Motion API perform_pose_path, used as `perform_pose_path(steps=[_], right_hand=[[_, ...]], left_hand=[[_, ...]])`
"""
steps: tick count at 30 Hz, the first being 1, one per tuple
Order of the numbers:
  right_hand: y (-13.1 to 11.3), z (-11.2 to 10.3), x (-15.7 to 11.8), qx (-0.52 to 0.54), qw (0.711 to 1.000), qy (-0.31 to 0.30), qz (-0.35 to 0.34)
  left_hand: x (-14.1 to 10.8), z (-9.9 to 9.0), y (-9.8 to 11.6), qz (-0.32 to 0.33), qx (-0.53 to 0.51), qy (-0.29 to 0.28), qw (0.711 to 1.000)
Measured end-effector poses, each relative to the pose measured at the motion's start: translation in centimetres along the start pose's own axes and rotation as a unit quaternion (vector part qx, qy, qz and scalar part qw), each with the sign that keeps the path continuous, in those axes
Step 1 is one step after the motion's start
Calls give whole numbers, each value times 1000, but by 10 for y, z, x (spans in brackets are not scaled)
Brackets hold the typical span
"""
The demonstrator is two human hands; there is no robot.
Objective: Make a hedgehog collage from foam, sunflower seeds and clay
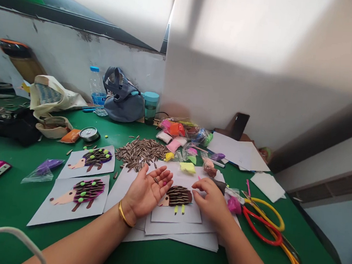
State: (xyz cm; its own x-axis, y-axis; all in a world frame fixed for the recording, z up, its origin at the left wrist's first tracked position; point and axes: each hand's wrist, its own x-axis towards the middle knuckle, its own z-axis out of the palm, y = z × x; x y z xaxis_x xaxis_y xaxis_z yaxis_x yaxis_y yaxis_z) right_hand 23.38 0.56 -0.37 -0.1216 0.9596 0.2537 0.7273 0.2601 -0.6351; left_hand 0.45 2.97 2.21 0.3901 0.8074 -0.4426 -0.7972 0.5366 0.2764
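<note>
My left hand (149, 192) is palm up with its fingers spread. A small pink piece (164, 183) lies on its fingers, and what looks like a ring shows on one finger. Beneath and between the hands is a paper with a hedgehog picture (180, 197), its body covered in sunflower seeds, with yellow-green legs. My right hand (209, 196) hovers at the picture's right side, its thumb and index finger curved and apart, with nothing visible between them. Two finished-looking hedgehog pictures with green dots, one upper (95, 158) and one lower (81, 193), lie to the left.
A seed pile (142, 151) lies behind the papers, beside bagged coloured clay (178, 134). Red and yellow scissors (266, 222) rest at the right. Farther back stand a teal-lidded cup (150, 107), a grey bag (123, 102) and a water bottle (96, 86). A phone (240, 125) leans at the wall.
</note>
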Motion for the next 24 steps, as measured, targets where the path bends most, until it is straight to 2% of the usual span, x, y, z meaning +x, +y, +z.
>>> perform_pose_path(steps=[4, 9, 11, 18, 24], right_hand=[[-15, -1, -3, 26, 997, 41, -60], [-46, 9, -11, 30, 986, 29, -158], [-55, 14, -13, 13, 984, 33, -177], [-60, 16, -16, 17, 988, 40, -147], [-62, 16, -17, 15, 990, 29, -138]], left_hand=[[-6, 3, -4, -45, -2, -39, 998], [-16, 4, -15, -105, 14, -117, 988], [-20, 4, -21, -121, 27, -145, 982], [-25, 8, -31, -162, 42, -202, 965], [-27, 10, -31, -158, 69, -229, 958]])
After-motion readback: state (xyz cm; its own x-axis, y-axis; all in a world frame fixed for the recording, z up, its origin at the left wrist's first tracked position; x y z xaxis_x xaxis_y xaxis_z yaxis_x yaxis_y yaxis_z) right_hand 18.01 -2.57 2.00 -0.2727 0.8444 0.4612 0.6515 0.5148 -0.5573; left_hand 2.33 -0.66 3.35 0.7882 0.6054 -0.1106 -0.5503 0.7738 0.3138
